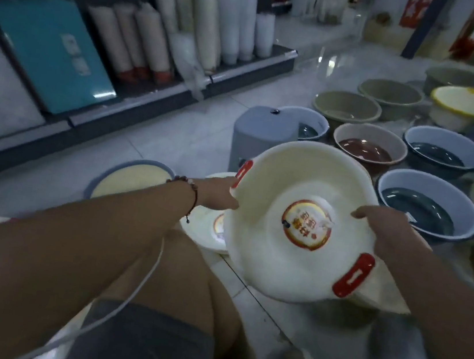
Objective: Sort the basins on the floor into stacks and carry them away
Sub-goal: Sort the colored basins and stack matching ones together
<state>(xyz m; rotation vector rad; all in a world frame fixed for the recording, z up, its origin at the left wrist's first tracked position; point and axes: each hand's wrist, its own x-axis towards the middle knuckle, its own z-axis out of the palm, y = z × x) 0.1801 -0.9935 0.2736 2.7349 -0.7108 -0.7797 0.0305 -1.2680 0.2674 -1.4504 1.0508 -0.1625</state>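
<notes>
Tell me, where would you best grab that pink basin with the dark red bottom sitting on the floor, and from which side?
Take the pink basin by its broad, out-turned rim, coming down from above. It sits upright and open, so the rim is exposed. Blue basins crowd its sides, and the white basin held in the left hand and right hand blocks its near edge, so the far rim is probably freest.

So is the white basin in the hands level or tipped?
Tipped: white basin shows its inside label, gripped by both hands, left, right.
</notes>
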